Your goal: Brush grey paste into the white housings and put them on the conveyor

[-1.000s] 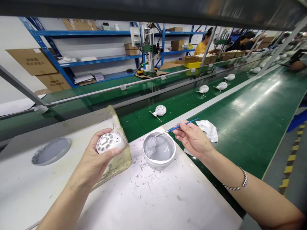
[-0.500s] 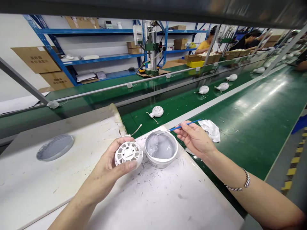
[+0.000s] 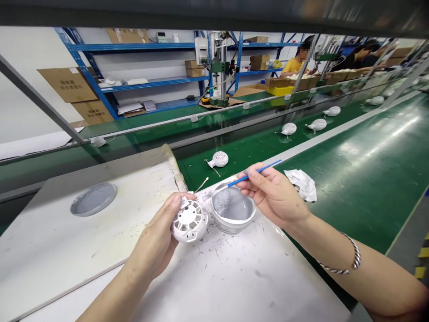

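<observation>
My left hand [image 3: 156,239] is closed around a white round plastic housing [image 3: 191,228] whose slotted, spoked face is turned up, with the thumb on its upper edge. A thin white cable [image 3: 201,184] sticks out behind it. In my right hand [image 3: 276,197], a slim blue-handled brush [image 3: 264,169] is pinched between thumb and fingers. Its tip points left, over the rim of a white tub [image 3: 231,227] that holds grey paste [image 3: 239,205]. The tub stands just right of the housing, on the white board.
A round lid [image 3: 94,200] smeared with grey lies on the raised white board [image 3: 50,241] at left. Several similar white housings [image 3: 220,159] sit on the green conveyor [image 3: 268,145]. Crumpled tissue [image 3: 303,184] lies right of my right hand. People work farther along the line.
The brush has come up out of the paste and moved left toward the housing. My left hand has tilted the housing, its thumb shifting to the upper edge. The view has shifted slightly.
</observation>
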Demonstrator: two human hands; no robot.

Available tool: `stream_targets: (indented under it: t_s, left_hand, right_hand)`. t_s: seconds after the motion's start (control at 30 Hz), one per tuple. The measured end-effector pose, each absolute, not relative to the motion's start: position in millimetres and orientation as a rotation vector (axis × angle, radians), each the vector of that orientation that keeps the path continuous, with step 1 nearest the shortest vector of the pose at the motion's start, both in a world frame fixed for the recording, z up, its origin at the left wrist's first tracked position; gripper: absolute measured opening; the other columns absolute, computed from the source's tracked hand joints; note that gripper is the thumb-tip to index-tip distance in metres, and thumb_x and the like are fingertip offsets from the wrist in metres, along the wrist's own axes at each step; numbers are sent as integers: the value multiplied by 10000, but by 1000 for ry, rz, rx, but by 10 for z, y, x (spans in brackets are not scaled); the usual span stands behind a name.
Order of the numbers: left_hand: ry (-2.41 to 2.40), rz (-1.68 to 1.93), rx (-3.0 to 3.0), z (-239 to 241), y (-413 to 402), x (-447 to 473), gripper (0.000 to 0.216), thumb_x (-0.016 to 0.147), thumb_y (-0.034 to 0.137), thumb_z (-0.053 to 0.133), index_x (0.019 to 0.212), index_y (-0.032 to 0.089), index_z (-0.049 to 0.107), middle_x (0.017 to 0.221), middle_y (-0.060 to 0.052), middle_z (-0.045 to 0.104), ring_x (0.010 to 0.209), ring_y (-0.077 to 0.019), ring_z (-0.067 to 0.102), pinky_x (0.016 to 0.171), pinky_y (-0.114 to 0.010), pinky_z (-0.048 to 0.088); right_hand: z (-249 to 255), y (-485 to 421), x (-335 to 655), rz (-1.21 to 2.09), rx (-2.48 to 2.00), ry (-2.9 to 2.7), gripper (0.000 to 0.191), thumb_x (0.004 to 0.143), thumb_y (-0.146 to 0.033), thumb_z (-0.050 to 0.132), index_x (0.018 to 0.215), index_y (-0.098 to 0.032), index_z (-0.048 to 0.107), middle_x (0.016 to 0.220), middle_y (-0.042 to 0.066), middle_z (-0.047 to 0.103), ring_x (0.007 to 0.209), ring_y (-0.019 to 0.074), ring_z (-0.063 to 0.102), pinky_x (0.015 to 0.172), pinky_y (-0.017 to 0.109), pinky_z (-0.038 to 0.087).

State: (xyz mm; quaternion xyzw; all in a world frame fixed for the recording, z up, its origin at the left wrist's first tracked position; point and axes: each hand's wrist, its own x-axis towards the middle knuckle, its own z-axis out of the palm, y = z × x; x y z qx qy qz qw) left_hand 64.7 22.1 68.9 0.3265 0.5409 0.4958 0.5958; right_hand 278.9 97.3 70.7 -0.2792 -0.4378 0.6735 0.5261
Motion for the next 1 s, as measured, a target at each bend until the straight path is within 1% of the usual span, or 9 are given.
stream_targets:
  t_s: [0.1,0.23,0.37,0.5,0.63,0.77,0.83,0.93,1.0]
  left_hand:
    - [1232,1138,761,703,182,692,392,802,585,586,977,238,638,835,-11,610,698,-127,510,574,-202,394]
    - [1226,1124,834,705,155,709,380,821,578,568,969,236,645,829,-7,601,701,-126,485,584,-205,375]
    - [1180,1109,869,704,146,714,361,846,563,545,991,244,632,844,-2,601,699,-120,492,593,-209,377]
    - [1189,1098,884,718,143,717,372,845,574,536,995,243,614,832,-6,609,696,-127,498,586,-217,375]
    - [1219,1090,917,721,149,710,365,847,576,528,974,244,614,826,-5,606,680,-125,494,568,-219,372]
    - [1213,1094,937,711,159,689,353,851,568,529,985,253,618,822,-2,599,664,-121,488,560,-217,371]
    - [1190,1079,933,717,158,676,365,848,577,527,1002,259,617,821,-4,598,661,-123,486,563,-216,375]
    - [1106,994,926,755,130,666,469,824,651,492,1024,244,610,872,-39,626,711,-162,535,611,-253,421]
    - [1022,889,937,788,89,669,525,825,684,446,1041,234,610,906,-61,637,760,-190,562,660,-285,441]
  right_hand:
    - [716,850,2707,1527,-571,-1204,131,815,-310,723,792,-207,645,830,-7,734,717,105,712,648,185,592]
    - [682,732,2679,1335,-487,-1370,16,859,-209,668,852,-221,661,845,2,731,791,131,717,702,229,618]
    - [665,682,2740,1016,-400,-1620,143,863,-97,619,912,-224,665,877,23,725,857,159,711,762,290,618]
    - [723,690,2874,633,-123,-2057,314,860,-3,542,1090,-203,617,1002,83,734,942,183,702,772,325,593]
    - [826,698,2972,316,11,-2263,270,892,-72,517,1105,-209,610,1031,98,735,925,191,709,744,335,582]
    - [820,692,3032,344,-42,-2219,305,878,-83,545,1117,-256,620,1040,54,736,915,191,714,762,339,577]
    - [784,695,3059,401,-94,-2081,323,895,-112,537,1153,-291,614,997,39,744,870,196,720,731,351,579]
    - [762,698,3072,393,-195,-1898,323,923,-163,522,1190,-325,606,980,47,735,831,206,713,675,356,581]
    - [787,689,3045,344,-242,-1936,342,930,-140,500,1203,-318,604,1042,57,711,875,191,697,711,334,581]
